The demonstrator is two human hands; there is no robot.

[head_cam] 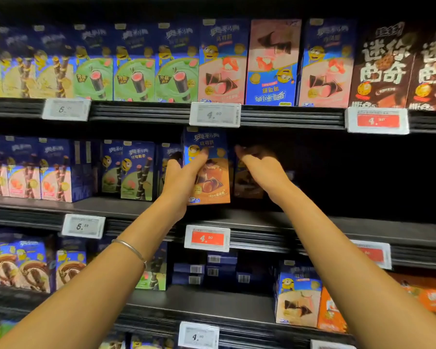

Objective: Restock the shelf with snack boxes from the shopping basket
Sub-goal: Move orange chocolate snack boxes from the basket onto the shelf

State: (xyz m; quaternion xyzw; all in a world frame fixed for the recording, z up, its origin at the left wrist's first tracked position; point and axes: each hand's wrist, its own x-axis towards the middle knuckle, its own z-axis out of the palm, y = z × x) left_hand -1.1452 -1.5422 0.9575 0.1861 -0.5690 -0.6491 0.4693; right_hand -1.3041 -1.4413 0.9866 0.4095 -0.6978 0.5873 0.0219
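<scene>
The left hand [179,180] grips the orange snack box [212,172] upright at centre frame; best to slide it squarely back on the shelf [136,207]. Just to its right, the right hand [259,162] is too dim to tell its grip.

A: Middle shelf [337,220], contents from the left?
B: Pink boxes [53,172], then green boxes [136,172], all upright. At centre, one orange box [213,177] is upright near the front edge. A second box [247,185] sits just behind, to its right.
A: Front rail [275,241]?
B: A red price tag [207,238] is clipped below the orange box, a white price tag [83,225] farther left.
</scene>
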